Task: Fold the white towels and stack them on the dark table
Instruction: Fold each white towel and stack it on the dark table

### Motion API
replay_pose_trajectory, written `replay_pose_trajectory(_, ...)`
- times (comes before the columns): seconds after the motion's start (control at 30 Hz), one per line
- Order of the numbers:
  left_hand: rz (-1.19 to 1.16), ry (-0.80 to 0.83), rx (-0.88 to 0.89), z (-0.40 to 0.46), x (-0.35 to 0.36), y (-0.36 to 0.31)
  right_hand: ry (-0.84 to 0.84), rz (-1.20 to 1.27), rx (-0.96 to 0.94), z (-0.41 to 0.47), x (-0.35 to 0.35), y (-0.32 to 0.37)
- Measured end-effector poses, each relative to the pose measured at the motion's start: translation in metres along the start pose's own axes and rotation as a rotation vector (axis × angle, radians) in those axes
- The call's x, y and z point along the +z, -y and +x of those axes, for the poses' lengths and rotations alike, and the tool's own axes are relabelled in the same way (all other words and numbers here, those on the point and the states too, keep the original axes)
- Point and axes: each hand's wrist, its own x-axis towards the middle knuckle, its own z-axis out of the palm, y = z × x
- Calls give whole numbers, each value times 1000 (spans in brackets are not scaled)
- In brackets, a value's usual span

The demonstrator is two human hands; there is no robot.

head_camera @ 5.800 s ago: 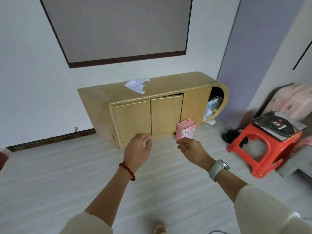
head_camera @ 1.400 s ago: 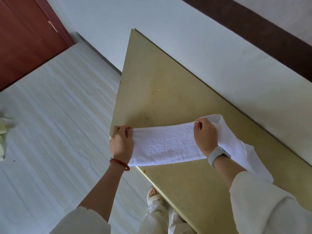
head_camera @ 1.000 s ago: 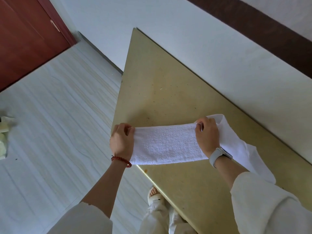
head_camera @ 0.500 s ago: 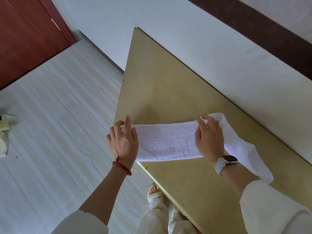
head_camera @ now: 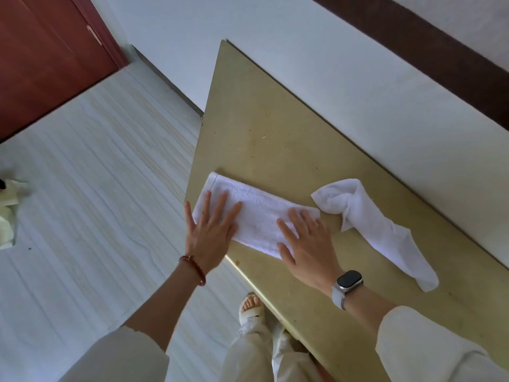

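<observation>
— On the yellow-tan wooden worktop [head_camera: 275, 139], what lies under the hands?

— A white terry towel folded into a long flat strip [head_camera: 256, 219], lying near the worktop's front edge, its left end close to the corner.

— And the left hand [head_camera: 210, 232]?

— Flat, palm down, on the strip's left end. Its fingers [head_camera: 220, 208] are straight and spread apart, pressing the cloth; nothing is pinched. A red bead bracelet [head_camera: 194, 268] circles that wrist.

— The right hand [head_camera: 308, 246]?

— Flat as well, on the strip's right end, fingers [head_camera: 286, 230] straight and a little parted, lying on the towel. A smartwatch with a pale band [head_camera: 347, 286] sits on that wrist.

— Anything else on the worktop?

— A second white towel, crumpled and twisted [head_camera: 371, 227], lies just to the right of the folded strip, running toward the near right. Whether the two cloths touch at the strip's far right corner, I cannot tell.

— And around it?

— A pale wall [head_camera: 330, 64] runs behind the worktop, a pale wood-grain floor [head_camera: 96, 188] spreads to the left, and a reddish-brown door [head_camera: 41, 59] stands at the far left. A foot in a light sandal [head_camera: 252, 308] shows below the worktop's edge.
</observation>
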Motion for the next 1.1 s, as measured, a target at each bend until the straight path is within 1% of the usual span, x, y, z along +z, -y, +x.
replay_pose_trajectory(0.07, 35, -42, -3, 12, -1, 12, -46, 35, -75, -6, -4, 8)
replay_pose_trajectory(0.17, 18, -63, -117, 23, -10, 12, -121, 107, -220, -13, -4, 12)
replay_pose_trajectory(0.2, -3, -72, -159, 24, -14, 8, -143, 130, -231, -13, -4, 10)
replay_pose_trajectory(0.3, -130, -158, -213, 10, -23, -16, -179, 175, -159, -14, 1, -4)
replay_pose_trajectory(0.4, -230, -200, -169, -25, -26, -54, -170, 178, -150, -21, 6, -18)
replay_pose_trajectory(0.47, -271, -153, -118, -52, -21, -74, -167, 172, -170, -29, 10, -25)
replay_pose_trajectory(0.53, -277, -102, -112, -72, -13, -81, -192, 165, -194, -38, 15, -30)
replay_pose_trajectory(0.6, -267, -103, -119, -81, -8, -78, -235, 133, -235, -47, 21, -34)
replay_pose_trajectory(0.67, -241, -135, -102, -83, -7, -73, -294, 109, -274, -56, 26, -37)
replay_pose_trajectory(0.8, -258, -277, -70, -87, -12, -72, -376, 146, -290, -69, 30, -33)
replay_pose_trajectory(0.9, -312, -323, -12, -92, -18, -81, -354, 219, -271, -71, 30, -28)
replay_pose_trajectory(1.0, -330, -294, 11, -89, -17, -88, -339, 248, -259, -70, 31, -29)
replay_pose_trajectory(1.1, -344, -363, 21, -86, -11, -90, -359, 271, -258, -71, 33, -33)
